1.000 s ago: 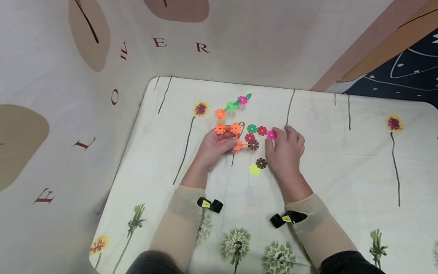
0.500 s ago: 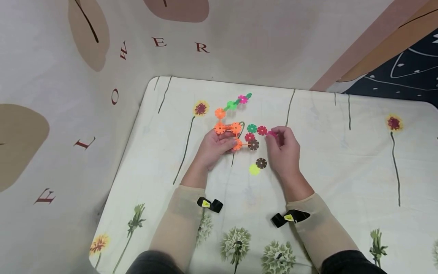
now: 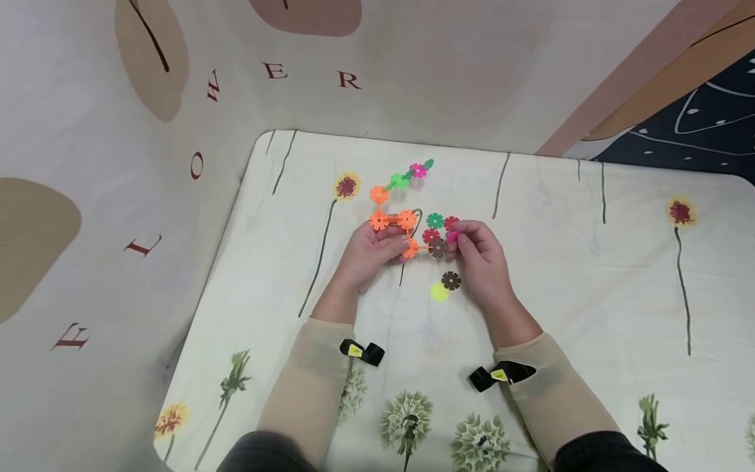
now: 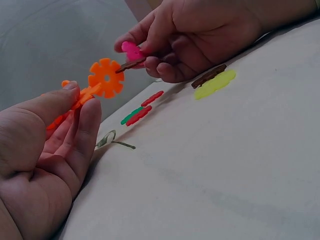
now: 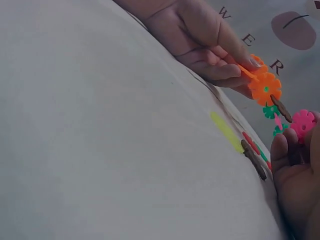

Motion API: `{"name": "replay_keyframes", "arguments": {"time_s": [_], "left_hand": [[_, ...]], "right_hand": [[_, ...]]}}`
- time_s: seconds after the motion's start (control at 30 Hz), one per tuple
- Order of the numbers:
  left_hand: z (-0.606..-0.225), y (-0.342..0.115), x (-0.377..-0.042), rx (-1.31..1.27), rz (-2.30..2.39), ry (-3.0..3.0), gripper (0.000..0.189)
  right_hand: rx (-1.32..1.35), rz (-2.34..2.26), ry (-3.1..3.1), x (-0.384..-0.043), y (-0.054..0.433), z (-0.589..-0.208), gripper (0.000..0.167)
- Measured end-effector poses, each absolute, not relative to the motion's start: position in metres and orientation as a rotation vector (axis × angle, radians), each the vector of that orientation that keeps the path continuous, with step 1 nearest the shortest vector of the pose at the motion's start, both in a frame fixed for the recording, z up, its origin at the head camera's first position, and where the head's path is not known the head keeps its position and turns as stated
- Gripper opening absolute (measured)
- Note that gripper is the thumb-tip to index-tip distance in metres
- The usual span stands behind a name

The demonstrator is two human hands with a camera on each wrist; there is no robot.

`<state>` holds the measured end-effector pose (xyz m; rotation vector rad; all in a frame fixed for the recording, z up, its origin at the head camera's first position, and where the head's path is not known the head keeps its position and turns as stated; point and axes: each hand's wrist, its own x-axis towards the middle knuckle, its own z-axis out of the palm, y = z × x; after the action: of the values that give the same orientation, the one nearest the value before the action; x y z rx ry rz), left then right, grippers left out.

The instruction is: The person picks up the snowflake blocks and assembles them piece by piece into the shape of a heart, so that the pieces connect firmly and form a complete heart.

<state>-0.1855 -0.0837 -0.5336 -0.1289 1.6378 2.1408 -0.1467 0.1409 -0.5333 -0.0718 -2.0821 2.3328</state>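
Observation:
A chain of slotted plastic snowflake discs stretches out from my left hand [image 3: 367,254], whose thumb and fingers pinch one of its orange discs [image 3: 409,248]. More orange discs follow, then a bright green disc [image 3: 398,180], a pink one [image 3: 418,170] and a dark green one at the far tip. At the chain's near end a brown disc [image 3: 438,248] sticks out edge-on in the left wrist view. My right hand [image 3: 488,265] pinches a single pink disc [image 5: 303,124] between thumb and fingertips, right at the brown disc's edge. Its curled fingers partly hide the pink disc.
Loose on the flower-printed cloth [image 3: 590,295] lie a green disc [image 3: 434,220] and two red discs [image 3: 431,236] behind the right fingertips. Nearer me, another brown disc [image 3: 451,280] overlaps a yellow disc [image 3: 438,292]. A printed curtain [image 3: 448,78] rises along the table's back edge.
My right hand has taken hold of the pink disc from the cloth and brought it left to the brown disc. My left hand and the chain have stayed in place.

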Motion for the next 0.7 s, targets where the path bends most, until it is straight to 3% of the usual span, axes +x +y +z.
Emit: {"name": "replay_keyframes", "arguments": {"time_s": [0.37,0.7], "left_hand": [[-0.5333,-0.0841,-0.1855,-0.141,2.132,1.647,0.033],[-0.5329,-0.0836,-0.1857,-0.149,2.142,1.645,0.035]], "right_hand": [[-0.057,2.355,-2.138,-0.1465,0.1407,-0.533,0.027],[0.15,2.257,-2.197,-0.1448,0.1394,-0.5371,0.067]]}}
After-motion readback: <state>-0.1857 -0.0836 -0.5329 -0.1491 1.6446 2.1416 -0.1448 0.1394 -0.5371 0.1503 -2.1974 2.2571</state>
